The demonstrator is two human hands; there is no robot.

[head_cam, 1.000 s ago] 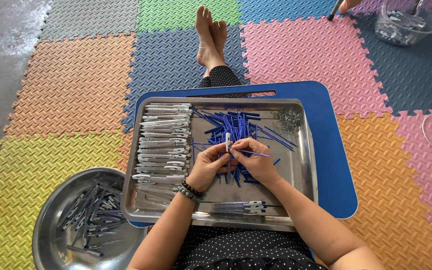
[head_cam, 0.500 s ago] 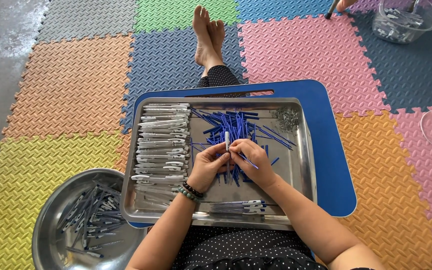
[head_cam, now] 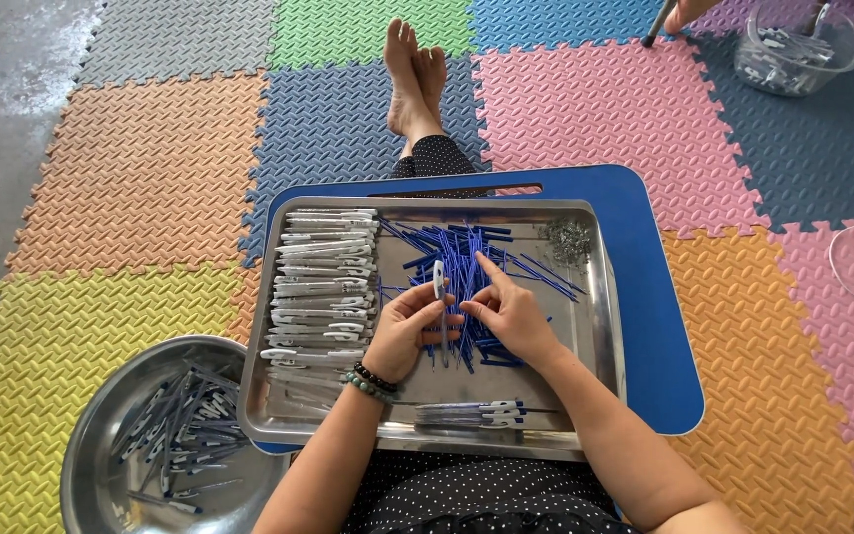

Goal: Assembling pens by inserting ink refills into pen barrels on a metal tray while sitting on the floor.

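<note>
My left hand (head_cam: 405, 331) is curled around a white pen barrel (head_cam: 438, 280), fingers clamped on it so it stands nearly upright above the middle of the metal tray (head_cam: 600, 326). My right hand (head_cam: 512, 311) sits just beside it, touching at the fingertips; its index finger points out toward the far side over the blue refills (head_cam: 467, 259), while thumb and the other fingers are drawn together (I cannot tell whether they pinch a refill). The refills lie in a loose heap at the tray's centre, spreading right and far.

Along the tray's left side is a neat stack of white barrels (head_cam: 323, 282), laid crosswise. In the far right corner sits a small pile of springs (head_cam: 567, 237). Near the tray's near edge lie a few finished pens (head_cam: 476, 410). The tray rests on a blue lap board (head_cam: 659, 326) across my legs, on coloured foam mats (head_cam: 140, 168).

To the near left, a round steel bowl (head_cam: 101, 450) holds more pens. At the far right, another person's hand (head_cam: 689, 12) shows beside a clear tub (head_cam: 798, 44).
</note>
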